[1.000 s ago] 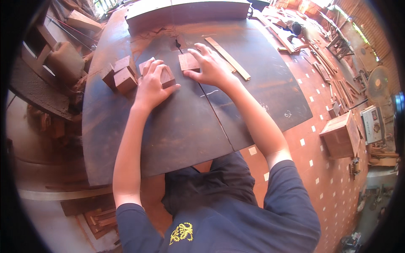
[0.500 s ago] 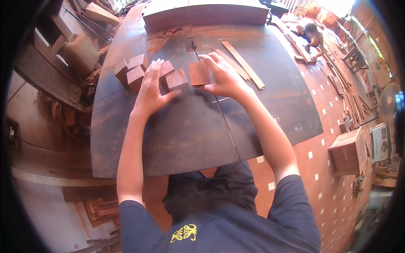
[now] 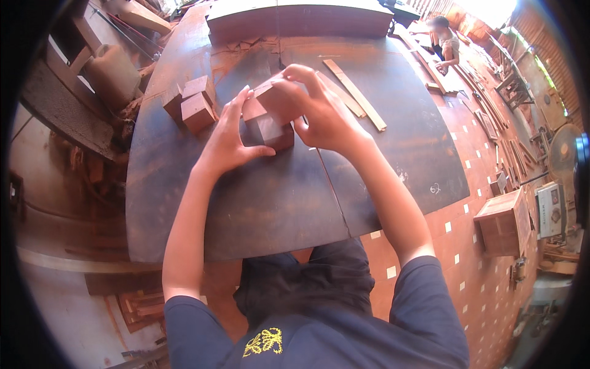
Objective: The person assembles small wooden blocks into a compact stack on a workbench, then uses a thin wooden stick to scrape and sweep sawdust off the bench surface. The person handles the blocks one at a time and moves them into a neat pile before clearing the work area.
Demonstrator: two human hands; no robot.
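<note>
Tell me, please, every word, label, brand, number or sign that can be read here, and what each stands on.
I describe writing without copying it out.
Table: a small white handwritten mark, toward the right edge.
Table: fainter white scribbles, too unclear to read.
Pale box, far right: dark lettering, small and blurred.
Shirt: a yellow emblem, no words I can make out.

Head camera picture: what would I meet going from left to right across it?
Jug, left group of blocks, left hand, middle blocks, right hand, other person, wooden box, fan.
</note>
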